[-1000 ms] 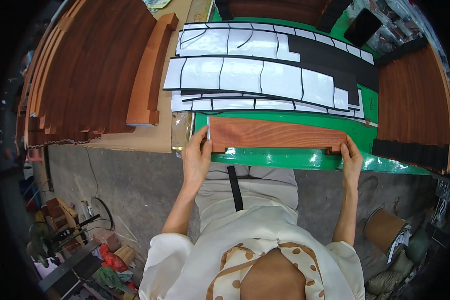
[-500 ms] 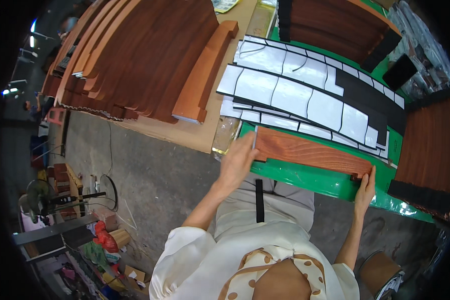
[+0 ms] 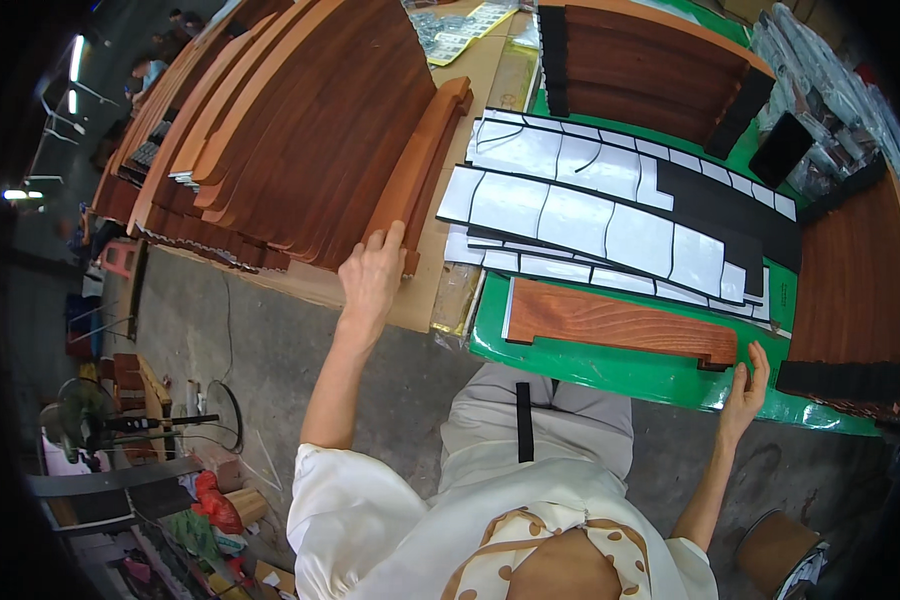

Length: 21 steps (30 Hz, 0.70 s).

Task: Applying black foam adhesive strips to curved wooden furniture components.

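Observation:
A reddish-brown wooden board lies flat on the green table in front of me. My right hand rests at the board's near right corner, fingers touching its edge. My left hand has reached left to a stack of long wooden pieces on the cardboard surface and grips the near end of the top one. Behind the board lie white sheets with black strips.
A large pile of dark wooden slats fills the left bench. More dark boards lie at the back and a stack at the right. The concrete floor below holds a fan and clutter.
My left hand left the board's left end and moved left to the stacked wooden pieces. My right hand stayed at the board's right corner. My view swung left.

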Available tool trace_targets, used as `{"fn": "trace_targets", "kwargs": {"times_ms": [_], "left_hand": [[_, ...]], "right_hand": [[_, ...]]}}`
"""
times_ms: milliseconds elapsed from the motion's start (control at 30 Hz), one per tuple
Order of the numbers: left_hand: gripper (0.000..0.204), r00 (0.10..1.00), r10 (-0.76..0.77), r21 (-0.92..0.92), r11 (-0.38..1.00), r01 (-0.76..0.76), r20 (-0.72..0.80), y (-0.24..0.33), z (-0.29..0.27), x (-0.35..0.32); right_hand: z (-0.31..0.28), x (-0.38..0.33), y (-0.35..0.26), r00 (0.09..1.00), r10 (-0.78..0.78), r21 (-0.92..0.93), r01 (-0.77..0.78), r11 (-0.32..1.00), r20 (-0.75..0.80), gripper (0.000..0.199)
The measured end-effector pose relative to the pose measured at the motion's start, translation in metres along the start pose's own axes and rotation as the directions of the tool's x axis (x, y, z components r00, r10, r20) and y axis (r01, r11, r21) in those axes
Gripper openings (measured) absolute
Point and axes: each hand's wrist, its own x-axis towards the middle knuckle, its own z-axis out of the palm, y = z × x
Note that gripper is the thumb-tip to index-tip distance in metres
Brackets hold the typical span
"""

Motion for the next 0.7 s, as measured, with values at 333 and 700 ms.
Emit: {"fn": "trace_targets", "kwargs": {"times_ms": [333,700], "left_hand": [[0.012,0.983,0.136,0.201,0.974,-0.108,-0.128,-0.027,-0.006,0.007],[0.017,0.830,0.268,0.064,0.960,-0.272,-0.490,0.027,-0.108,-0.033]], "right_hand": [[0.001,-0.007,-0.011,0.992,-0.109,0.060,0.106,0.993,0.058,0.018],[0.028,-0.001,-0.087,0.788,-0.603,-0.068,0.613,0.787,0.127,0.031]]}}
